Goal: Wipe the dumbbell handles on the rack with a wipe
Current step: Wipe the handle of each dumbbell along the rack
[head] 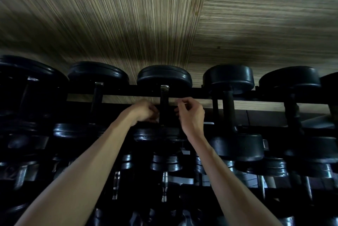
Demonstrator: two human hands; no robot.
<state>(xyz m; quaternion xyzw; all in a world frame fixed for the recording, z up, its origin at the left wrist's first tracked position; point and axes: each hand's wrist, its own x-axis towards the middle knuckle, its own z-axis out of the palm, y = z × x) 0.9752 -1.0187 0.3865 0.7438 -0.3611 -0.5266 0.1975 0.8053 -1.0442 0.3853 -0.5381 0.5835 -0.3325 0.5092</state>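
A: Where is the wipe?
B: I see a small white bit [157, 120] by my left hand [144, 111], fingers curled on it, beside the dumbbell handle [164, 103] on the top rack [201, 90].
A: Right hand [191, 113]?
B: Fingers curled; I can't tell what they hold.

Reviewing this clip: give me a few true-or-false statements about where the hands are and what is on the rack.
1. Both hands are at the same dumbbell handle. True.
2. The left hand rests on the wooden wall. False: it is at the handle, fingers curled.
3. The right hand grips a bottle. False: no bottle shows; its fingertips pinch something thin and pale.
4. Black dumbbells fill the top row of the rack. True.
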